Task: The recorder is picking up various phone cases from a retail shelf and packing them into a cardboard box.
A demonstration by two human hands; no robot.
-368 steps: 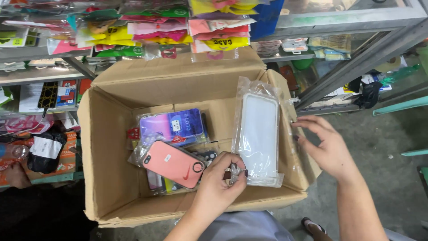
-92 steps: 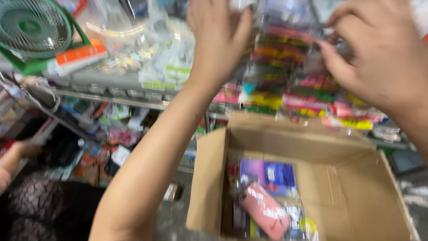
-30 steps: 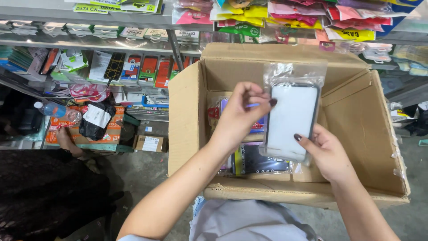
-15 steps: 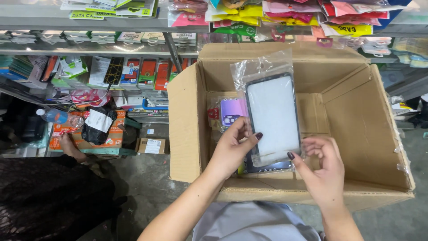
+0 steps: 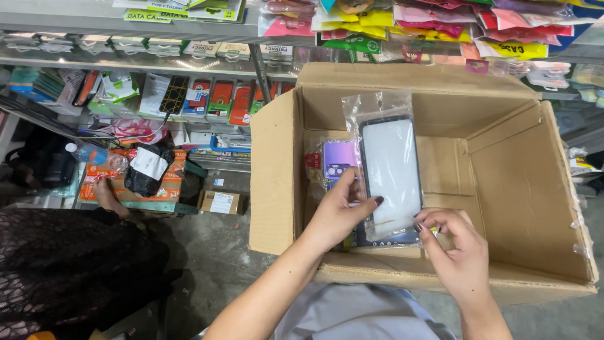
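Note:
Both my hands hold a phone case in a clear plastic bag point(image 5: 390, 170) upright over an open cardboard box point(image 5: 509, 182). The case has a dark rim and a pale back. My left hand point(image 5: 343, 211) grips its lower left edge. My right hand point(image 5: 456, 252) pinches its bottom right corner. Under and behind it, at the box's left side, lie other bagged cases, one purple point(image 5: 336, 160); the rest are partly hidden by my hands.
Shelves of packaged phone accessories point(image 5: 189, 94) run behind the box, with bright hanging packets point(image 5: 440, 25) above. At lower left sits a person in dark patterned clothing point(image 5: 63, 271). A water bottle point(image 5: 94, 154) and small boxes point(image 5: 220, 201) lie on the concrete floor.
The bagged case has been raised upright and turned flat toward me over the box. My left hand slid from its top to its lower left edge; my right hand moved to the bottom corner.

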